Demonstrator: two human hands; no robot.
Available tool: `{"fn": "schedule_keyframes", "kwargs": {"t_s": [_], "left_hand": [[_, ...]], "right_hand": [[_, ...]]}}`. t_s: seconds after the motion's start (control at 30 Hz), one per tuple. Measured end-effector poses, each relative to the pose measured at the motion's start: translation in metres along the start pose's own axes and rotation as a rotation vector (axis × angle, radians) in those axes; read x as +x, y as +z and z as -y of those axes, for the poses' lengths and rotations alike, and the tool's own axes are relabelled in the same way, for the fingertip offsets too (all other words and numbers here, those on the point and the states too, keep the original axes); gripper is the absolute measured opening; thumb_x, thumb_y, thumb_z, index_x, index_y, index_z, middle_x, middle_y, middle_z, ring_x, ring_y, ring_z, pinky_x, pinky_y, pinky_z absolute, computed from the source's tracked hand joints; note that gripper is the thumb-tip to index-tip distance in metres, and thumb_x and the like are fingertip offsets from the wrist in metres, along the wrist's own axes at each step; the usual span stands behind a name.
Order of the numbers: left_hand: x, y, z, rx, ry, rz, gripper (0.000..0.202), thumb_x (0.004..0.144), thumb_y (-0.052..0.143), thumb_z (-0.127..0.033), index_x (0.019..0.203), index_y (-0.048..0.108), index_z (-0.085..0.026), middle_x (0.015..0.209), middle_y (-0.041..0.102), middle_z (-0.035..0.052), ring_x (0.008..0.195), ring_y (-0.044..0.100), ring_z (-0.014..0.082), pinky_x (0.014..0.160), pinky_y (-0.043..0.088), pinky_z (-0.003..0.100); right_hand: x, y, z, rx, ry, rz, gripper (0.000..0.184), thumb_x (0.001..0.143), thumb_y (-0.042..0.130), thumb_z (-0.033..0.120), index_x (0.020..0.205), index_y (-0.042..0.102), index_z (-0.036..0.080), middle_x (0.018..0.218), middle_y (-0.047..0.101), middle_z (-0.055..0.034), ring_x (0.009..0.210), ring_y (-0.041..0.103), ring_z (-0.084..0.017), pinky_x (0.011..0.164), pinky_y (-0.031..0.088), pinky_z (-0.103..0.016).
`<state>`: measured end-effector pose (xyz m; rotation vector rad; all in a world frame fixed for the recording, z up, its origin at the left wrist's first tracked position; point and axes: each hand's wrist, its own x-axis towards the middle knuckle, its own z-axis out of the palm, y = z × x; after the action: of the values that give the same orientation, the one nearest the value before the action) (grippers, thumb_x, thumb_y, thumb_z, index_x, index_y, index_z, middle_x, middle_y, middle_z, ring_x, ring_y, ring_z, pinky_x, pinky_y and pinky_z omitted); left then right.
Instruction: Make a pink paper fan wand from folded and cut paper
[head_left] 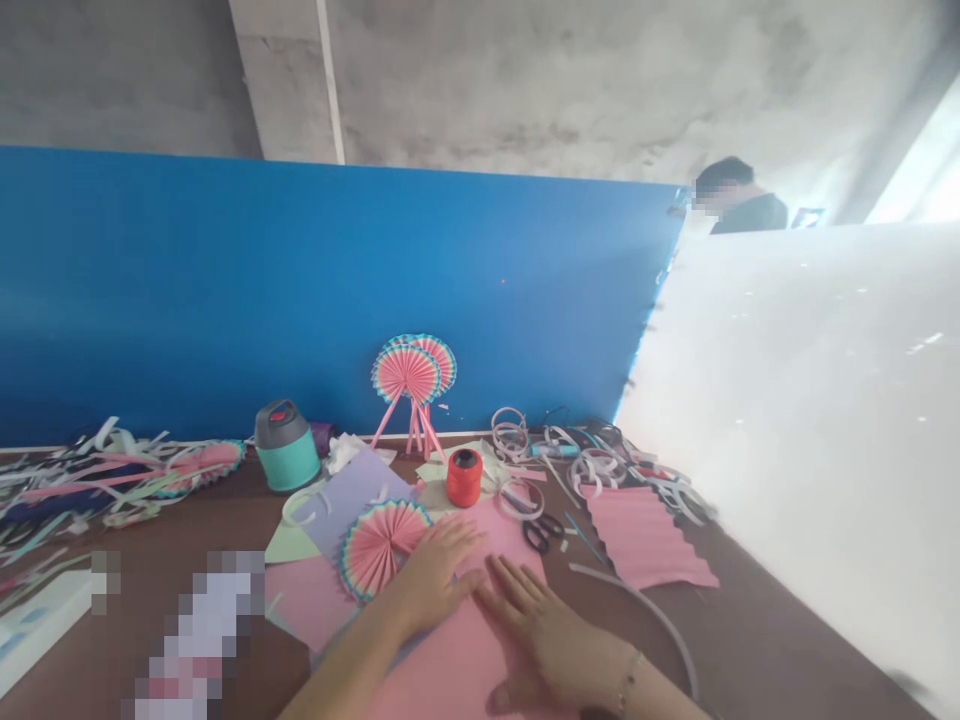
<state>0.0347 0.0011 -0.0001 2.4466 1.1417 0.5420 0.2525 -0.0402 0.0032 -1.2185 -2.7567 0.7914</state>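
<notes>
My left hand point(433, 578) lies flat with fingers stretched out on a pink paper sheet point(450, 665) at the near middle of the brown table point(187, 545). My right hand point(536, 625) rests flat on the same sheet, its fingertips meeting those of the left. A half-open pink pleated paper fan with a teal edge point(379, 545) lies just left of the left hand, partly on a lavender sheet point(356, 495). Neither hand holds anything.
A red thread spool point(464, 477), black scissors point(541, 532), a teal jar with a grey lid point(285, 446), a standing pleated fan point(412, 372), a crinkled pink sheet point(645, 540), paper strips and rings. Blue and white partitions surround the table; a person stands behind them at right.
</notes>
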Motion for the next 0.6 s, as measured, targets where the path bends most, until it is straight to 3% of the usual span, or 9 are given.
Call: {"fn": "schedule_keyframes", "kwargs": {"t_s": [0.17, 0.37, 0.53, 0.6], "left_hand": [[0.002, 0.001, 0.004, 0.109, -0.033, 0.057, 0.044, 0.092, 0.045, -0.041, 0.132, 0.053, -0.026, 0.143, 0.05, 0.0052, 0.136, 0.038, 0.0234, 0.115, 0.024, 0.045], [0.005, -0.001, 0.009, 0.164, -0.061, 0.055, 0.042, 0.092, 0.045, -0.037, 0.132, 0.054, -0.028, 0.143, 0.05, 0.0043, 0.135, 0.039, 0.0231, 0.115, 0.021, 0.046], [0.012, -0.007, 0.014, 0.158, -0.128, 0.041, 0.04, 0.093, 0.042, -0.034, 0.13, 0.056, -0.029, 0.142, 0.051, 0.0039, 0.135, 0.039, 0.0224, 0.114, 0.021, 0.048], [0.014, -0.005, 0.019, 0.162, -0.135, 0.037, 0.04, 0.092, 0.042, -0.033, 0.129, 0.056, -0.029, 0.141, 0.052, 0.0035, 0.135, 0.039, 0.0222, 0.113, 0.021, 0.048]], "right_hand": [[-0.004, -0.004, 0.002, -0.014, -0.032, -0.001, 0.078, 0.082, 0.053, 0.066, 0.147, 0.026, 0.032, 0.156, 0.008, -0.0142, 0.142, 0.005, -0.038, 0.111, 0.01, -0.064], [-0.001, -0.01, -0.009, 0.028, -0.037, -0.155, 0.04, 0.095, 0.044, 0.045, 0.134, 0.051, 0.037, 0.156, 0.024, -0.0048, 0.143, 0.019, -0.03, 0.114, 0.022, -0.052], [-0.006, -0.05, -0.008, 0.151, -0.021, -0.119, 0.031, 0.093, 0.047, 0.033, 0.115, 0.068, 0.034, 0.148, 0.041, -0.0027, 0.139, 0.031, -0.028, 0.114, 0.022, -0.053], [-0.013, -0.074, -0.008, 0.294, -0.074, -0.114, 0.027, 0.09, 0.052, 0.032, 0.107, 0.073, 0.031, 0.137, 0.054, -0.0022, 0.133, 0.042, -0.025, 0.112, 0.03, -0.047]]}}
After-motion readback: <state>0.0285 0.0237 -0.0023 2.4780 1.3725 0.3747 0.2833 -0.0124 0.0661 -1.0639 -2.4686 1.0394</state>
